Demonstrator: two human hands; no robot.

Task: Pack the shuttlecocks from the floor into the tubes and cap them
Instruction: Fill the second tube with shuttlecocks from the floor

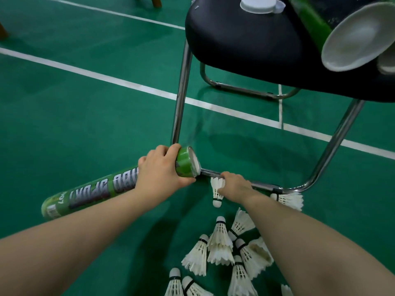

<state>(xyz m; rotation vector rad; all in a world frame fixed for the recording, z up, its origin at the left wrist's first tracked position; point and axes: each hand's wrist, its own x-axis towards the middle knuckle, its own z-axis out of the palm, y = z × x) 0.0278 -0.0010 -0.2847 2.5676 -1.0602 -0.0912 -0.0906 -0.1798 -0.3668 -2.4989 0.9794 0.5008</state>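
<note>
The person's left hand (162,169) is gripping a green tube (96,193) close to its open end, the fingers curling over the top and the thumb wrapping underneath. The tube is being held nearly level above the green court floor (85,124). Its open mouth is pointing right, toward the chrome chair frame (181,92), and its other end is sticking out to the left beyond the forearm.

The right hand (233,184) is pinching a white shuttlecock (216,189) by its feather skirt, just to the right of the tube's mouth and apart from it. The cork is pointing down toward the camera, and the feathers are showing in front of the frame's low bar. Whether the cork is touching the floor cannot be told.

A loose pile of shuttlecocks (220,233) is lying on the floor between the two forearms, reaching down to the bottom edge, with corks pointing different ways. One more stray shuttlecock (288,200) is lying beside the bend of the frame, right of the right hand.

Above, the black chair seat (245,45) is carrying a second tube (354,39) on its side, its white-lined open mouth facing the camera. White caps (257,5) are sitting farther back on the seat. A white court line (106,79) is crossing the floor behind the chair.
</note>
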